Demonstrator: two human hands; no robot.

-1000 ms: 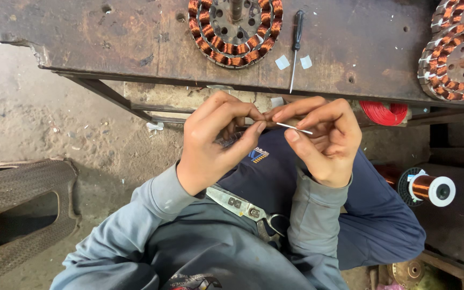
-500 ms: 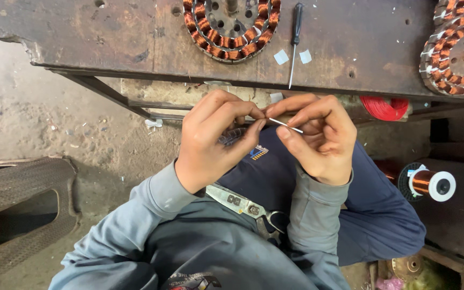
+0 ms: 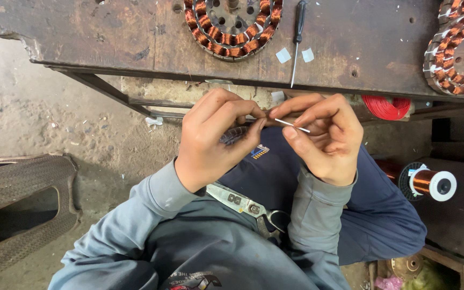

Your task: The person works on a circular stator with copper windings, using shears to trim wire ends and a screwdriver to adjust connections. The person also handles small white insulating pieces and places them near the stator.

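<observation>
I am pinching a thin white sleeve point(image 3: 292, 125) between my two hands, just above my lap. My left hand point(image 3: 216, 140) is closing thumb and forefinger on something at the sleeve's left end; I cannot tell whether a wire is in that pinch, since my fingertips are hiding it. My right hand point(image 3: 323, 137) is curling around the sleeve, with thumb and forefinger gripping its right part. The sleeve is lying nearly level, its long axis running from my left hand toward my right, dipping slightly to the right. Judging by this, the fine fitting work is only under way: the scissors point(image 3: 248, 207) are lying untouched on my lap below my wrists, and the wound stator point(image 3: 233, 27) on the bench point(image 3: 108, 37) beyond my hands is waiting with the screwdriver point(image 3: 296, 40) beside it.
</observation>
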